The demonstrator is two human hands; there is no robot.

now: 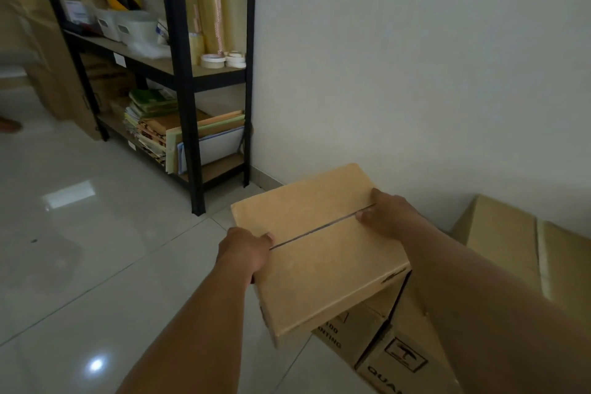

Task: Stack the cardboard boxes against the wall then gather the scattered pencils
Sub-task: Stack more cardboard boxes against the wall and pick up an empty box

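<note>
Head view recorded both hands on a plain box (319, 249), held tilted near the foot of the wall (415, 57). The left hand (244, 254) gripped the edge farther from the wall, thumb on top. The right hand (388, 217) gripped the opposite edge at the flap seam, thumb likewise on top. Fingers beneath were hidden.

Under the box lay a printed carton (367, 339), partly covered by the box and right forearm. Contact between the two could not be determined, and its lettering was cut off.

A third carton (511, 240) sat against the wall, cut by the frame edge. A black rack (182, 73) stood against the wall, carrying tape rolls (214, 9), white bins (128, 25) and stacked folders (192, 137).

The floor (96, 233) was glossy pale tile with glare. Large cartons (41, 57) beyond the rack, well away from the wall, were blurred.
</note>
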